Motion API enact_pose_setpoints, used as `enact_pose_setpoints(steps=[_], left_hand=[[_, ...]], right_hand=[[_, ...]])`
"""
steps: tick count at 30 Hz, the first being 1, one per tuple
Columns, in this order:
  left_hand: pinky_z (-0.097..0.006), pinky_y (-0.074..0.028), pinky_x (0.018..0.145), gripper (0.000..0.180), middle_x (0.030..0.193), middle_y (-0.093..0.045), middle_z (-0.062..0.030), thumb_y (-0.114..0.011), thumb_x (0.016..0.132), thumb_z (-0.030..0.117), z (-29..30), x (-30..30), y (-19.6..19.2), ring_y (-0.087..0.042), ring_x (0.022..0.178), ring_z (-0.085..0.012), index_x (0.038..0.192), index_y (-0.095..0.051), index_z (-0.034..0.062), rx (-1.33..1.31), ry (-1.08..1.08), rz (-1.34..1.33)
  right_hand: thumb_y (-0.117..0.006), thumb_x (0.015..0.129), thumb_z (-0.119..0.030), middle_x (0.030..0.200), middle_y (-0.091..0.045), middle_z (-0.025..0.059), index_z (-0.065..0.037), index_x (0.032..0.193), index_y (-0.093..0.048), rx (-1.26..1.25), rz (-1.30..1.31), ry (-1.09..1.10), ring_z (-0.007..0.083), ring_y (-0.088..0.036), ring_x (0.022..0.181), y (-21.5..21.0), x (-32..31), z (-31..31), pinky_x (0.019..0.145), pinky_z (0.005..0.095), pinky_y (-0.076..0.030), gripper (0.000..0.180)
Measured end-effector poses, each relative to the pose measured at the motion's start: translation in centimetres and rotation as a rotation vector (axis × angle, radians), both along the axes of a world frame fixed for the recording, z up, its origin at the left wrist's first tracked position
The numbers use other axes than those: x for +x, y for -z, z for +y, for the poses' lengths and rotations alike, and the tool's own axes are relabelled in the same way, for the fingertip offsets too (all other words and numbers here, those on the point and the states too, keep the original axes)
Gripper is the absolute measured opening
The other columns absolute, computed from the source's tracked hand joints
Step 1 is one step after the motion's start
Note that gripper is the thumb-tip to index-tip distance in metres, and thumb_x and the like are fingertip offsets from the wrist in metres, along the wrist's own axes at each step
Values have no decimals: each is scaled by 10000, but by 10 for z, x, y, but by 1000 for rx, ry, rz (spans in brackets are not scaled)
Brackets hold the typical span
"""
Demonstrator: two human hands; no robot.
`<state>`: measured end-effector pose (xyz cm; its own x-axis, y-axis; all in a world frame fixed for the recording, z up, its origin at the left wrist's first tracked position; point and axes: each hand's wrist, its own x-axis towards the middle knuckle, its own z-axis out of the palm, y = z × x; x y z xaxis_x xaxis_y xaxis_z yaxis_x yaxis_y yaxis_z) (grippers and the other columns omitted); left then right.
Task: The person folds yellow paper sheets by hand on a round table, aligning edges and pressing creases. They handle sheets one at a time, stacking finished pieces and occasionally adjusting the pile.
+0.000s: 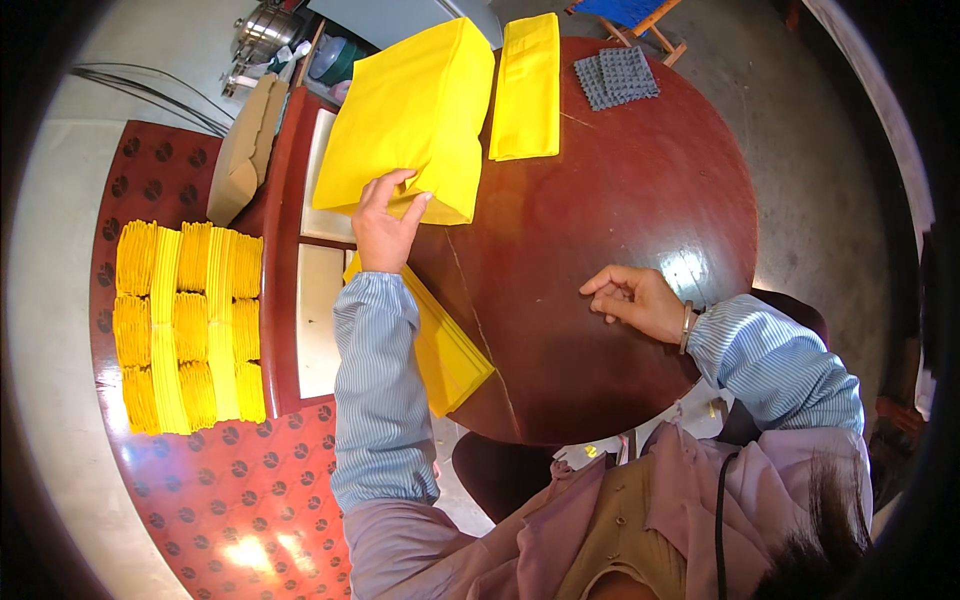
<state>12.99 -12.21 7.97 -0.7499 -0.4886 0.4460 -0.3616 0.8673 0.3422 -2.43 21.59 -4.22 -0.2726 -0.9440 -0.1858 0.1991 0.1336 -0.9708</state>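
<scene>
Head view: the left hand (385, 225) is pinching the near edge of the big stack of yellow paper (415, 120), fingers on top, thumb at the side. The right hand (630, 300) is resting on the round brown table (600, 200), fingers curled, holding nothing. The stack is lying flat at the far left of the table, w/ its long side pointing near-left to far-right. A hard pull could be dragging several sheets off, b/c they're loose.
</scene>
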Motion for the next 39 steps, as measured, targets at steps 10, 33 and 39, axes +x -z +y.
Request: enact_pose_setpoints(steps=[10,33,39], left_hand=[[-362,-571,957,305,1186,-766,-153,-843,878,101,-1,-3,8,-736,1081,-299,1154,-738,27,-13,-23,51],[-367,-565,929,272,1142,-754,-181,-814,917,101,-7,-3,19,-735,1051,-289,1146,-735,-24,-96,-23,100],[-398,-575,892,256,1085,-765,-178,-825,883,123,-11,-3,21,-739,994,-336,1089,-742,-5,-57,-47,137]], right_hand=[[-709,978,-92,894,-739,42,-26,1145,-745,-48,98,-15,93,-690,752,11,3,3,722,272,-571,183],[-640,1058,-172,1029,-749,41,-41,1345,-678,-284,-199,56,90,-682,811,-53,22,-147,712,250,-564,318],[-480,1132,-190,1054,-712,36,-38,1464,-586,-126,-343,44,76,-652,767,-64,23,-210,680,229,-542,381]])
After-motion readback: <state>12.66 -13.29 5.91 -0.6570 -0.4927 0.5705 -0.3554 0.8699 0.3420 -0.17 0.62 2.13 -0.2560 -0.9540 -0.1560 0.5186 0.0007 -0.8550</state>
